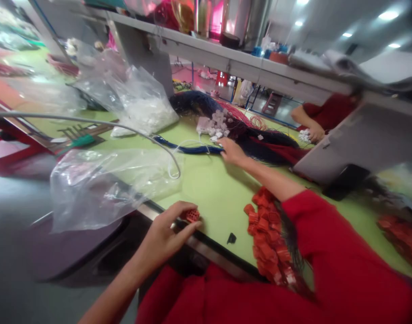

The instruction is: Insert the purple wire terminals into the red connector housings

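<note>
Between the thumb and fingers of my left hand is an orange-red plastic connector housing, its face of small holes turned up, at the table's front edge. My right arm stretches across the table. My right hand has its fingers bent around the right end of a bundle of blue wires; the exact grip is hard to see. Right behind those fingers lies a cluster of white connectors. Under my right forearm is a pile of orange-red connectors with dark wires. A small black piece lies between my hands.
A clear plastic bag hangs over the front edge at left. Behind it stands a bag of white parts. A grey cable arches across. Dark wire bundles lie at the back, below a shelf. Another person's hand holds white connectors.
</note>
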Action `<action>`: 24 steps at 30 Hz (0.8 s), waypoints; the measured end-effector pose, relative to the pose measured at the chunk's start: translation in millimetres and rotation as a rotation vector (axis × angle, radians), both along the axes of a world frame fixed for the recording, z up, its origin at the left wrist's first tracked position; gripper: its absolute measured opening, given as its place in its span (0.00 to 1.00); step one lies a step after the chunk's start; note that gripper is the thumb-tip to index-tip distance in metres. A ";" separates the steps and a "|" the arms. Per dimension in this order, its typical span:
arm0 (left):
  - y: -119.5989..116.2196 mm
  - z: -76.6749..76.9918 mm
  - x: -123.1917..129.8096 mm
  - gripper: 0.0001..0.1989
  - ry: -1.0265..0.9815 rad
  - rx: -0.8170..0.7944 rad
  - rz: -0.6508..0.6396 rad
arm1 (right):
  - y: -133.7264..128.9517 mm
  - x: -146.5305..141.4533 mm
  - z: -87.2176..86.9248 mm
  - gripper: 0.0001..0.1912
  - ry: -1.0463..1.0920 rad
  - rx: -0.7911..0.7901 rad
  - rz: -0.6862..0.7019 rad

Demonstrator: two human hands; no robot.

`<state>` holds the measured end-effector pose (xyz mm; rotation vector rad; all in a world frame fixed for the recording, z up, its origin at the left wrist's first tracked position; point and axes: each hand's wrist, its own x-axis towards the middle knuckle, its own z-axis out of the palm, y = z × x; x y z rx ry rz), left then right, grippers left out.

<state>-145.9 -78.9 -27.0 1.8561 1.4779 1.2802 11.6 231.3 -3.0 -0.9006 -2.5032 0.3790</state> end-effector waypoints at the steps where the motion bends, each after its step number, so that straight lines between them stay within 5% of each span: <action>1: 3.8 -4.3 -6.2 0.10 0.038 -0.003 0.030 | 11.7 -17.2 -0.4 0.21 -0.016 0.005 0.017; 6: 54.9 -23.3 -9.1 0.10 0.291 -0.101 0.138 | 43.3 -88.1 -1.8 0.15 -0.156 -0.022 0.139; 11: 89.3 -31.2 -11.3 0.21 0.335 -0.133 0.191 | 43.5 -115.3 -8.2 0.08 -0.272 -0.032 0.210; 17: 126.4 -26.7 -44.6 0.14 0.321 -0.205 0.220 | 51.5 -82.7 32.9 0.10 -0.105 0.063 0.118; 21: 200.7 -22.7 -62.5 0.11 0.321 -0.311 0.301 | 55.4 -47.0 70.1 0.06 0.230 0.044 0.075; 24: 263.9 -16.2 -68.5 0.17 0.309 -0.372 0.386 | 54.0 -25.6 81.6 0.06 0.391 -0.062 0.059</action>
